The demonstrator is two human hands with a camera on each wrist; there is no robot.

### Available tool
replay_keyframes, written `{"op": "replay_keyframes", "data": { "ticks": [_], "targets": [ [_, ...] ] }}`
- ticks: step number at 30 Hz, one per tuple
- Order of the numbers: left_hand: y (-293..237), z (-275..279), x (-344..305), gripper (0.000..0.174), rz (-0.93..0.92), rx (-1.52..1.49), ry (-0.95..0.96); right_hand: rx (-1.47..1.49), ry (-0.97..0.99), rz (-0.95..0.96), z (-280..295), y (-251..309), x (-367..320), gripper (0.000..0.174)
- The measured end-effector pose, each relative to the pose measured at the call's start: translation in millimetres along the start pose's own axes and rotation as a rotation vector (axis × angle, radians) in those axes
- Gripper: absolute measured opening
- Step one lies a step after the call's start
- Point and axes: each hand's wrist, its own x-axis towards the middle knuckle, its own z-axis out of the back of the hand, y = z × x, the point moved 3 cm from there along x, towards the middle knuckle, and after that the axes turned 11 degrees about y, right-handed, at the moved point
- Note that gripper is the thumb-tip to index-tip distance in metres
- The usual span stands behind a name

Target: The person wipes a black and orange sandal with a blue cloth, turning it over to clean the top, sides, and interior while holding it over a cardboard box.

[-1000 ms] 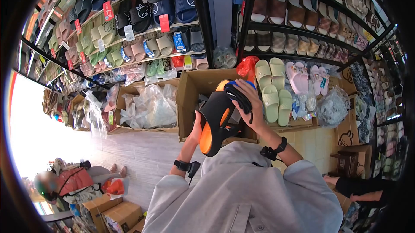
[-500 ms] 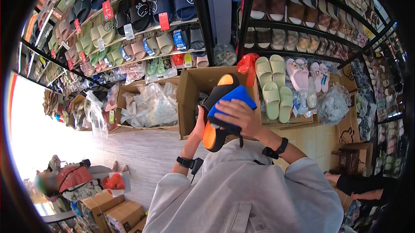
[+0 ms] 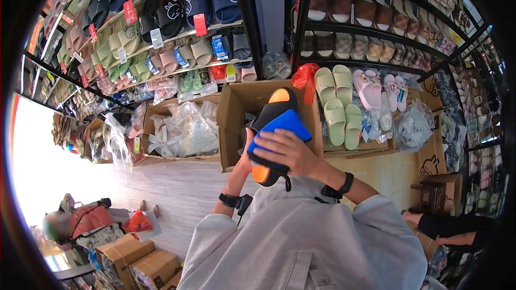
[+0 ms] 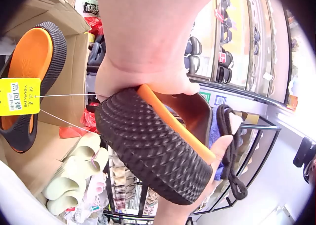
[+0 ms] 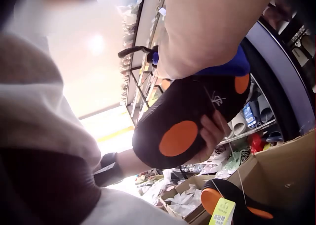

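A black slipper with an orange footbed [image 3: 279,96] is held up over a cardboard box. My left hand [image 3: 245,155] grips it from the left side; its fingers [image 5: 212,136] show against the black sole in the right wrist view. My right hand [image 3: 286,151] holds a blue cloth pad with a black underside and cord [image 3: 296,123] over the middle of the slipper. Its thumb [image 4: 221,147] lies at the slipper's edge. Below is a second black and orange slipper [image 4: 29,54], its yellow tag [image 4: 19,96] on thin strings.
The open cardboard box [image 3: 230,129] is directly below. Pale green slippers [image 3: 336,120] and pink ones [image 3: 368,90] lie to its right, a box of plastic bags [image 3: 185,129] to its left. Shelves of slippers rise behind. A person [image 3: 88,220] is at the lower left.
My right hand has brought the blue pad from the slipper's upper right down across its middle, turning the blue side up. The slipper has tilted; my left hand still grips it.
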Motion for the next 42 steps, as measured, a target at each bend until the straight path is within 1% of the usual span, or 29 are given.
{"op": "replay_keyframes", "data": {
  "ticks": [1, 4, 5, 6, 7, 8, 10, 12, 13, 14, 16, 17, 18, 20, 21, 22, 23, 24, 27, 30, 31, 34, 35, 37, 39, 40, 42],
  "targets": [
    [-3, -11, 0, 0.107, -0.020, 0.083, 0.082, -0.111, 0.077, 0.064, -2, 4, 0, 0.058],
    [0, -9, -1, 0.106, 0.001, 0.052, 0.074, -0.075, 0.066, 0.075, -1, -2, -8, 0.056],
    [1, -8, -2, 0.106, 0.005, 0.041, 0.072, -0.043, 0.068, 0.038, 4, -8, -9, 0.054],
    [2, -11, -3, 0.106, 0.009, 0.028, 0.068, -0.033, 0.015, 0.014, 7, -14, -10, 0.053],
    [1, -18, -6, 0.104, -0.047, 0.172, -0.045, -0.024, -0.039, -0.009, 9, -21, -12, 0.053],
    [1, -18, -6, 0.103, -0.064, 0.167, -0.008, -0.015, -0.093, -0.034, 13, -28, -13, 0.053],
    [2, -19, -4, 0.101, -0.094, 0.158, 0.066, -0.027, -0.158, -0.165, 22, -42, -15, 0.057],
    [-1, -20, -8, 0.100, -0.115, 0.237, 0.047, -0.041, -0.286, -0.287, 24, -59, -17, 0.057],
    [-2, -21, -8, 0.101, -0.116, 0.260, 0.025, 0.020, -0.345, -0.359, 26, -62, -16, 0.055],
    [-2, -20, -9, 0.101, -0.117, 0.283, 0.003, -0.010, -0.330, -0.333, 27, -58, -16, 0.055],
    [2, -21, -9, 0.101, -0.102, 0.230, 0.065, -0.071, -0.300, -0.280, 26, -49, -16, 0.055],
    [3, -22, -8, 0.101, -0.093, 0.203, 0.095, -0.101, -0.242, -0.243, 25, -40, -15, 0.055],
    [4, -22, -7, 0.102, -0.088, 0.198, 0.048, -0.102, -0.184, -0.217, 19, -29, -15, 0.055],
    [6, -21, -6, 0.105, -0.079, 0.184, -0.047, -0.040, -0.106, -0.105, 6, -12, -16, 0.058],
    [8, -5, -3, 0.109, -0.021, 0.113, 0.021, -0.032, -0.052, -0.049, -1, -5, -19, 0.058],
    [8, -1, -2, 0.113, 0.038, 0.041, 0.088, -0.108, 0.035, 0.019, -4, -1, -21, 0.057],
    [10, 3, -2, 0.112, 0.024, 0.054, 0.096, -0.117, 0.044, 0.046, -8, 1, -23, 0.056],
    [8, -8, -3, 0.111, 0.010, 0.067, 0.104, -0.127, 0.052, 0.072, -11, 1, -24, 0.057],
    [6, -14, -7, 0.107, -0.036, 0.148, 0.020, -0.119, 0.054, 0.029, 2, -13, -24, 0.054],
    [6, -17, -2, 0.107, -0.119, 0.186, 0.030, -0.054, -0.105, -0.079, 18, -28, -18, 0.054],
    [4, -21, -4, 0.103, -0.111, 0.185, 0.092, -0.087, -0.128, -0.145, 20, -37, -19, 0.054],
    [0, -26, -7, 0.103, -0.115, 0.256, 0.078, -0.069, -0.243, -0.296, 25, -52, -17, 0.055],
    [1, -24, -7, 0.103, -0.112, 0.248, 0.078, -0.070, -0.255, -0.304, 24, -53, -18, 0.056],
    [2, -20, -5, 0.102, -0.103, 0.233, 0.079, -0.074, -0.217, -0.281, 23, -43, -16, 0.056],
    [5, -19, -1, 0.103, -0.120, 0.207, 0.029, -0.067, -0.183, -0.252, 14, -29, -17, 0.057],
    [6, -20, -1, 0.104, -0.127, 0.194, 0.003, -0.040, -0.159, -0.207, 10, -21, -17, 0.057],
    [5, -27, -8, 0.105, -0.074, 0.236, -0.054, 0.015, -0.112, -0.124, 4, -8, -19, 0.059]
  ]
}}
